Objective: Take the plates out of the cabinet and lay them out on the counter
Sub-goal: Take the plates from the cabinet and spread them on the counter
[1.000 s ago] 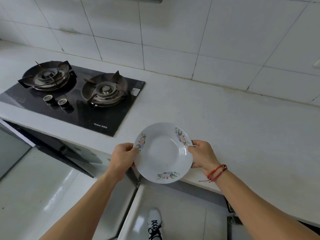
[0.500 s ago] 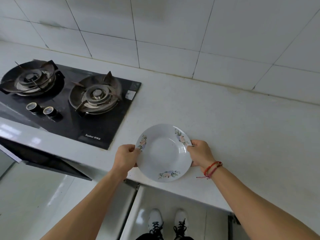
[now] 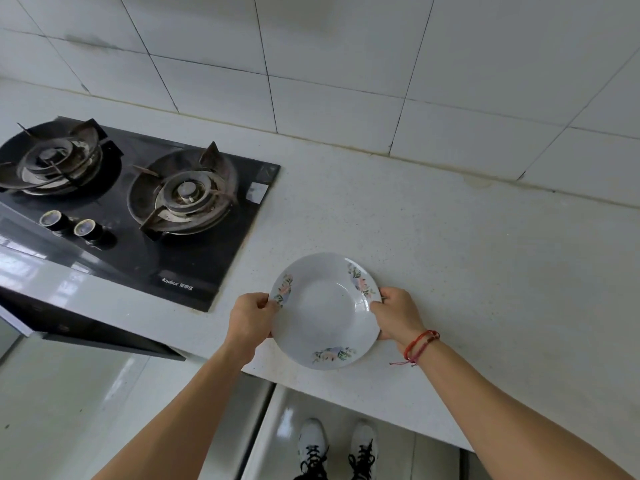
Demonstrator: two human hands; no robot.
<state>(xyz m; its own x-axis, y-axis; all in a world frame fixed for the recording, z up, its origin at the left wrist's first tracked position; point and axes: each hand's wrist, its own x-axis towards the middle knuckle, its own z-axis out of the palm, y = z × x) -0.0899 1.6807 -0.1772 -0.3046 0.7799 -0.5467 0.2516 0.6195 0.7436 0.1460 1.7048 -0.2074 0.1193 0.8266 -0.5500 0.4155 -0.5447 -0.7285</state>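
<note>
From my seat, past the black glass hob (image 3: pixel 145 216) with its iron burners, my left hand (image 3: pixel 251 318) is closed on the near-left rim of the plate (image 3: pixel 325 311), thumb on top. The plate, glossy white with floral sprigs, is over the counter's (image 3: pixel 467 258) front edge; I can't tell if it's touching. It looks stiff, slick and chippable, best held at opposite rims, where my right hand (image 3: pixel 398 315) pinches too.

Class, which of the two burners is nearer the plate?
The right burner, beside the hob's right edge; the left burner lies farther from the plate.
</note>
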